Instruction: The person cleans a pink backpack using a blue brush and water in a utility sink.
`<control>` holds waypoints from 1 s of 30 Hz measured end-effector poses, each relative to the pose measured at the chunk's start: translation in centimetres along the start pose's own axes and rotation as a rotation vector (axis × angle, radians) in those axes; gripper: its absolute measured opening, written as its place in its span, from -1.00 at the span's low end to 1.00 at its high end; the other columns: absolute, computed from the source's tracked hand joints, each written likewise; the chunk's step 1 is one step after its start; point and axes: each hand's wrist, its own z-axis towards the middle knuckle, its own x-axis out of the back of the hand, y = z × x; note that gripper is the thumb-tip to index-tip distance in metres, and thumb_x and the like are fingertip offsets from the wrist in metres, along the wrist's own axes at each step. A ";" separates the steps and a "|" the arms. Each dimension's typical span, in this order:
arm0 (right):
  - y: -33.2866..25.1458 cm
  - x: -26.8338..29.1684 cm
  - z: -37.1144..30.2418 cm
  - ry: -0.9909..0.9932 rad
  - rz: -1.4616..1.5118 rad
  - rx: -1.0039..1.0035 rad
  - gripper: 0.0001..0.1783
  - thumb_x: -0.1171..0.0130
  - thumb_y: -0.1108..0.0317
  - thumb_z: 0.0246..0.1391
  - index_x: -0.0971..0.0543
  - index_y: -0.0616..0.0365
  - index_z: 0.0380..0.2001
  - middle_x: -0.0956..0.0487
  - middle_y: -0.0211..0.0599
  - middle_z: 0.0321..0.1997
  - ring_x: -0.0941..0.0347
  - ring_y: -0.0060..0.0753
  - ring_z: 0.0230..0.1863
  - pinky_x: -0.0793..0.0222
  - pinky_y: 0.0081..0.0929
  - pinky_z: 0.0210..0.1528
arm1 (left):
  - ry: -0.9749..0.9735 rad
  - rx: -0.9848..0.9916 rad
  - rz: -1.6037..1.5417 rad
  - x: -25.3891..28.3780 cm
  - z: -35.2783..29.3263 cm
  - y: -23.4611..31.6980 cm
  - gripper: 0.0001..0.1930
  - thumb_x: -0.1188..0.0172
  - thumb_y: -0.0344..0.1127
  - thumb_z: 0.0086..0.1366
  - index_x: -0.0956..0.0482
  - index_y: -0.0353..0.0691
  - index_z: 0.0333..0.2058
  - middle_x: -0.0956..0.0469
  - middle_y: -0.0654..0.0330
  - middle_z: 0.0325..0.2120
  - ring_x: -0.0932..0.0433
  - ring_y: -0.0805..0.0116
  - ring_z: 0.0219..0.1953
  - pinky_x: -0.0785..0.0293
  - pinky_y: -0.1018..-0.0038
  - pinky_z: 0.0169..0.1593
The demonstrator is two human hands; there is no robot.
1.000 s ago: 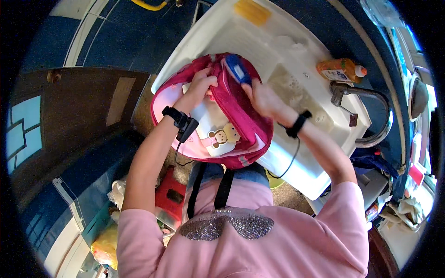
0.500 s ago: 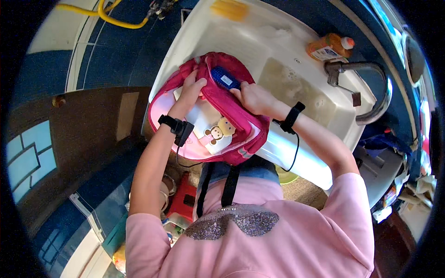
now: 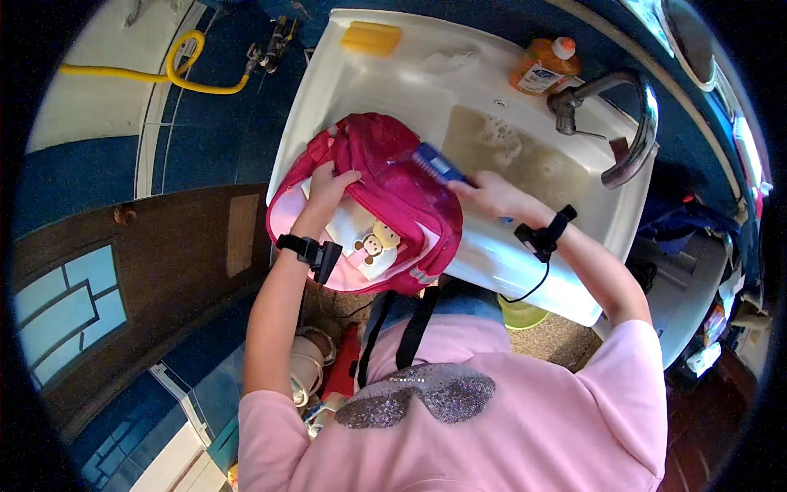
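A crimson and pink backpack (image 3: 393,193) with cartoon figures on its front lies over the left part of the white sink (image 3: 328,82). My left hand (image 3: 328,193) grips the backpack's edge, fingers closed on the fabric. In my right hand (image 3: 496,197) is a blue scrub brush (image 3: 438,162), slightly blurred, held by its near end. The brush is at the right side of the backpack's crimson top; whether its bristles touch the fabric I cannot tell.
Murky, foamy water (image 3: 525,152) fills the basin on the right. A curved metal faucet (image 3: 643,115) and an orange detergent bottle (image 3: 545,66) stand along the sink's far right edge. A yellow sponge (image 3: 370,38) lies at the far left corner. A yellow hose (image 3: 176,74) runs along the wall.
My right hand has lifted the brush away and to the right of the backpack's surface. My left hand keeps its grip on the backpack. The whole view has shifted slightly.
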 end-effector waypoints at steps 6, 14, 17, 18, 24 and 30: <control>14.6 2.0 4.5 0.441 -0.033 -0.084 -0.68 -0.09 0.17 -0.16 -0.38 0.20 -0.71 -0.31 -0.42 -0.82 -0.22 -0.50 -0.77 -0.14 -0.45 -0.69 | -0.075 0.075 -0.077 -0.3 -1.6 1.8 -0.71 -0.15 -0.47 0.07 -0.42 -0.32 -0.18 -0.52 0.18 -0.30 -0.51 0.43 -0.32 -0.46 0.54 -0.24; 26.6 2.3 8.0 0.554 -0.500 -0.164 -0.75 -0.11 0.28 -0.25 -0.49 0.23 -0.80 -0.48 -0.20 -0.74 -0.44 -0.39 -0.69 -0.30 -0.46 -0.65 | -0.052 0.057 -0.124 -0.6 -1.3 1.2 -0.71 -0.14 -0.48 0.09 -0.42 -0.32 -0.16 -0.51 0.18 -0.25 -0.50 0.45 -0.29 -0.45 0.54 -0.21; 27.3 0.9 9.4 0.322 -0.252 -0.073 -0.78 -0.05 0.35 -0.16 -0.47 0.22 -0.76 -0.47 -0.21 -0.72 -0.43 -0.37 -0.69 -0.34 -0.46 -0.65 | -0.083 0.015 -0.159 -1.2 -1.0 1.4 -0.71 -0.14 -0.49 0.08 -0.41 -0.32 -0.17 -0.51 0.17 -0.26 -0.50 0.45 -0.29 -0.45 0.54 -0.22; 26.0 0.3 9.7 0.229 -0.118 -0.052 -0.79 -0.04 0.37 -0.13 -0.47 0.22 -0.74 -0.47 -0.21 -0.72 -0.43 -0.36 -0.69 -0.35 -0.46 -0.65 | -0.077 0.017 -0.159 -1.0 -1.2 1.4 -0.71 -0.14 -0.49 0.08 -0.41 -0.32 -0.17 -0.51 0.17 -0.26 -0.50 0.45 -0.29 -0.45 0.54 -0.22; 19.4 0.6 7.1 0.129 0.442 -0.298 -0.85 0.06 0.38 0.00 -0.39 0.24 -0.54 -0.44 -0.25 -0.69 -0.39 -0.40 -0.70 -0.23 -0.48 -0.75 | -0.074 0.011 -0.154 -0.3 -1.7 1.2 -0.71 -0.14 -0.49 0.09 -0.41 -0.32 -0.17 -0.51 0.16 -0.25 -0.50 0.43 -0.28 -0.47 0.54 -0.22; 19.3 0.6 6.1 0.424 -0.064 -0.085 -0.67 0.02 0.20 -0.02 -0.46 0.31 -0.50 -0.50 0.06 -0.54 -0.43 -0.01 -0.53 -0.32 -0.14 -0.49 | -0.116 -0.012 -0.164 -0.1 -1.4 0.8 -0.73 -0.12 -0.46 0.11 -0.41 -0.32 -0.17 -0.51 0.17 -0.26 -0.51 0.43 -0.27 -0.47 0.53 -0.20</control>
